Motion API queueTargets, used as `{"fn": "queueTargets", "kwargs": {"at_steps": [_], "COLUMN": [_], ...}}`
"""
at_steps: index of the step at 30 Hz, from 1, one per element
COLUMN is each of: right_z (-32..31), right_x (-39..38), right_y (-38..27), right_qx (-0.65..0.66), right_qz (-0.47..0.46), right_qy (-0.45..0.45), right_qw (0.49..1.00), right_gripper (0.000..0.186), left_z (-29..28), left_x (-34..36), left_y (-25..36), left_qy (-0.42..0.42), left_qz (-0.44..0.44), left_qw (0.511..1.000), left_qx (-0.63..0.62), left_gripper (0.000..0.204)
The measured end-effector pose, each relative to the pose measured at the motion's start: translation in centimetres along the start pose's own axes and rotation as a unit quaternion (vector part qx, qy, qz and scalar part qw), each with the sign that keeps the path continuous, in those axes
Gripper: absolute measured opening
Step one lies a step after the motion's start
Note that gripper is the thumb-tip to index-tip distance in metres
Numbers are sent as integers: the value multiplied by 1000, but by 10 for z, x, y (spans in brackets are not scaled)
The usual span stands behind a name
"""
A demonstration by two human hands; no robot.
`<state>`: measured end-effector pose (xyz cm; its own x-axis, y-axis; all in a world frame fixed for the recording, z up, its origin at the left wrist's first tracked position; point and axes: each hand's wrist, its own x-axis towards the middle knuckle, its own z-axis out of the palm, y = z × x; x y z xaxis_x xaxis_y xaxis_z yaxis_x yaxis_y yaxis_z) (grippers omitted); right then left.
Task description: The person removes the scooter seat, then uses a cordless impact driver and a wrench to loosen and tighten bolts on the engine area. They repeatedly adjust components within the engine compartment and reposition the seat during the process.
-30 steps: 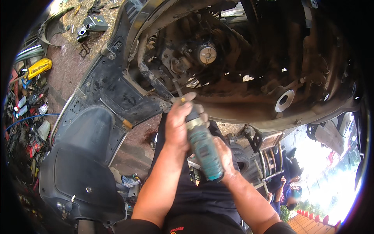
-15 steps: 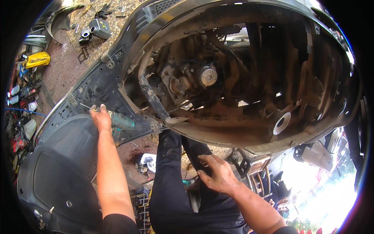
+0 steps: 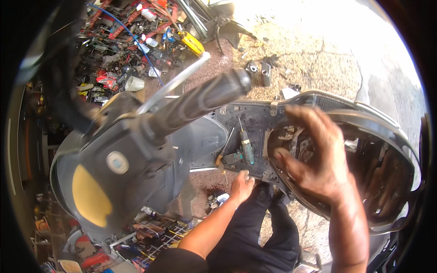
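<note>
On the scooter's dark floorboard (image 3: pixel 255 119) lies a teal and black cordless drill (image 3: pixel 246 148) with a long thin bit. Beside it rests a screwdriver (image 3: pixel 220 159) with an orange-brown handle. My left hand (image 3: pixel 242 185) is just off the floorboard's near edge, fingers curled in; whatever they may hold is hidden. My right hand (image 3: pixel 325 159) is raised high and looks large, thumb and fingers spread with nothing between them. Behind it is the open underseat bay (image 3: pixel 387 182) of the scooter, partly covered by the hand.
The handlebar grip (image 3: pixel 200 104) and its brake lever (image 3: pixel 175 82) jut across the left half. Loose parts and tools crowd the ground at far left, near a yellow tool (image 3: pixel 191 43). Metal engine parts (image 3: pixel 266 73) lie on the pavement beyond the scooter.
My view has swung toward the handlebar. My left hand has left the drill, which lies on the floorboard, and come back nearer me. My right hand has risen from above my lap.
</note>
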<state>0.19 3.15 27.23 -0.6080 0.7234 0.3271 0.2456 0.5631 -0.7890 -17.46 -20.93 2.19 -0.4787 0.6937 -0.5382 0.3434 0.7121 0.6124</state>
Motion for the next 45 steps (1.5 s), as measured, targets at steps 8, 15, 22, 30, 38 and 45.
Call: {"fn": "queueTargets", "kwargs": {"at_steps": [8,15,22,30,38,45], "right_z": [23,23,22,-24,-85,-116], "right_x": [150,147,116,65,-2,-52], "right_y": [-149,-153,-153,-106,-61,-39], "right_qx": [-275,-164,-336,-362,-402,-423], "right_qz": [-126,-119,-133,-157,-121,-82], "right_qy": [-411,-420,-296,-190,-79,-17], "right_qw": [860,885,884,899,904,902], "right_gripper": [58,62,68,63,59,55], "left_z": [4,-1,14,43,45,52], "left_x": [-95,-129,-150,-165,-169,-171], "left_y": [-7,-27,-47,-59,-71,-75], "left_qy": [25,50,61,56,75,66], "left_qz": [1,-52,-128,-163,-153,-160], "left_qw": [999,989,973,943,944,939], "left_qx": [-43,-126,-183,-286,-284,-298], "left_gripper": [41,41,37,38,39,40]}}
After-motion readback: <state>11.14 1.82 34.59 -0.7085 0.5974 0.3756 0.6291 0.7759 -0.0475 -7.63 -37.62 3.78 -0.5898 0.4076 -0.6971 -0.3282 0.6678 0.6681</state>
